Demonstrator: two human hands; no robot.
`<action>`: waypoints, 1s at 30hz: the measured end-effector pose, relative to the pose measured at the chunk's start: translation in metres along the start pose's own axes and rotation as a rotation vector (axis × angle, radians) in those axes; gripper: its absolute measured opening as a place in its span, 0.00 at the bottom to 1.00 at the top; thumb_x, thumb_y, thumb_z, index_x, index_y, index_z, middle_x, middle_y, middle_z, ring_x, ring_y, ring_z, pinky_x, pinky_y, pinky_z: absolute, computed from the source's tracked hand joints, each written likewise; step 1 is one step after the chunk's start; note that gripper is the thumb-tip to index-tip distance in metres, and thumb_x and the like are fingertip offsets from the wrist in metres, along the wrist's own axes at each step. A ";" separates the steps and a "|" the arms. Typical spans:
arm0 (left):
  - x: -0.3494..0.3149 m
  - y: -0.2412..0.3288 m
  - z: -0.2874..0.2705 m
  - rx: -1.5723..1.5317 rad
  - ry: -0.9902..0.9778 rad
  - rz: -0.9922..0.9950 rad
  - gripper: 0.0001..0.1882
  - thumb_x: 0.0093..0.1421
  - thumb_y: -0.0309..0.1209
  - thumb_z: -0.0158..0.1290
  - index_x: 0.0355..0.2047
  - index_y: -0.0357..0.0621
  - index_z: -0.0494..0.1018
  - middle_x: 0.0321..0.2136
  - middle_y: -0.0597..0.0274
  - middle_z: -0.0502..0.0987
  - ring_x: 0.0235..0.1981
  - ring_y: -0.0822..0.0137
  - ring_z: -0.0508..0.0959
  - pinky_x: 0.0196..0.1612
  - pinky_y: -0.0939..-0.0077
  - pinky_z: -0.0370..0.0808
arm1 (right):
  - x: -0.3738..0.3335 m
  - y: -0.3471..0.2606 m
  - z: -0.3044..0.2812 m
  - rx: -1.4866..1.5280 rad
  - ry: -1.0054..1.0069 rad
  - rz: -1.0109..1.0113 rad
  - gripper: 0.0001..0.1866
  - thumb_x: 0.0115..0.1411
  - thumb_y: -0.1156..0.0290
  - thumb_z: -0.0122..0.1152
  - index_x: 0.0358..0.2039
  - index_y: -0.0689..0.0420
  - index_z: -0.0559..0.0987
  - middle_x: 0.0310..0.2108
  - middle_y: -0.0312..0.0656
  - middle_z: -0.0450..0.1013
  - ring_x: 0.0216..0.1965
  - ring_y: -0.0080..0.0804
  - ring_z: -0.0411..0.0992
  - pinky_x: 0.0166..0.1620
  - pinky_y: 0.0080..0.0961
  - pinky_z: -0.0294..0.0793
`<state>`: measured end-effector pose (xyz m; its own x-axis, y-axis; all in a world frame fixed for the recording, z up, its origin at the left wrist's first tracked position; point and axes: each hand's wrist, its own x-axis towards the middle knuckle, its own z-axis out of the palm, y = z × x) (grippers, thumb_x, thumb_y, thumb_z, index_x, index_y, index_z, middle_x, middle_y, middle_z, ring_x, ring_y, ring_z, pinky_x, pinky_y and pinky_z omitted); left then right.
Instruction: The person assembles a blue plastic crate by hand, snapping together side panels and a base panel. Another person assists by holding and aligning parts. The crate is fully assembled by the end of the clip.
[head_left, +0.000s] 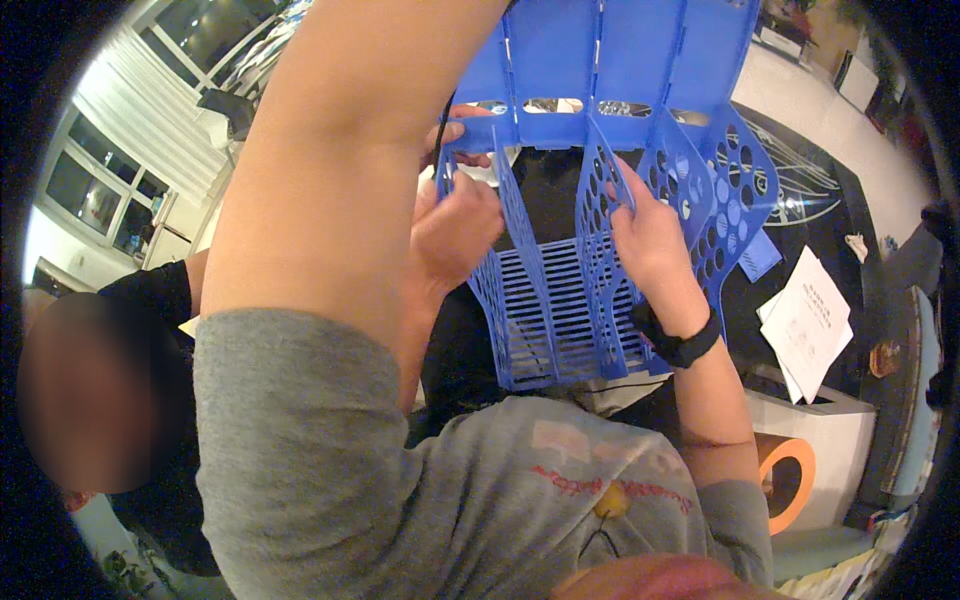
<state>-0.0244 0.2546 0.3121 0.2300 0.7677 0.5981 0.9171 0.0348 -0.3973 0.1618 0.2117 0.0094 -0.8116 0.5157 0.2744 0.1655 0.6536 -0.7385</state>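
A blue plastic file rack (560,125) with slatted and round-holed panels stands tilted in front of me. My right hand (648,232), with a black band on its wrist, pinches the edge of one holed divider panel (600,200) of the rack. Large and close, my left arm (360,110) rises past the top edge of the picture, so my left hand is out of sight. Another person's hand (458,228) grips the left side panel of the rack. Above it, a second hand (470,135) of that person is partly hidden behind my arm.
White printed sheets (808,320) lie on the black tabletop (840,220) at the right, near a loose blue piece (760,255). An orange ring (790,485) sits below them. The other person (150,500) is close at my left, in black. A sofa edge (905,400) borders the right.
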 end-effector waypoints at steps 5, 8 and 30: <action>-0.002 0.003 -0.007 -0.039 -0.009 -0.095 0.19 0.64 0.46 0.50 0.41 0.47 0.82 0.38 0.50 0.82 0.40 0.51 0.80 0.47 0.59 0.74 | 0.000 0.005 -0.001 -0.006 0.015 -0.058 0.29 0.61 0.78 0.48 0.64 0.53 0.66 0.42 0.52 0.78 0.35 0.46 0.79 0.41 0.35 0.76; -0.003 -0.002 -0.019 -0.016 -0.011 -0.118 0.19 0.64 0.46 0.50 0.42 0.45 0.82 0.39 0.50 0.82 0.40 0.51 0.80 0.47 0.59 0.74 | 0.000 0.007 -0.003 -0.011 -0.008 -0.020 0.29 0.61 0.78 0.48 0.64 0.53 0.66 0.41 0.53 0.78 0.34 0.45 0.79 0.40 0.34 0.76; -0.008 -0.009 -0.032 -0.109 0.056 -0.005 0.19 0.62 0.43 0.52 0.38 0.39 0.82 0.35 0.46 0.82 0.37 0.52 0.81 0.44 0.61 0.75 | 0.009 0.006 0.007 0.015 0.030 -0.064 0.27 0.60 0.79 0.47 0.62 0.54 0.68 0.36 0.50 0.79 0.33 0.44 0.79 0.38 0.35 0.76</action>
<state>-0.0239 0.2276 0.3331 0.2404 0.7305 0.6392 0.9474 -0.0333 -0.3182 0.1520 0.2161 0.0036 -0.8031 0.4895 0.3398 0.1053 0.6779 -0.7276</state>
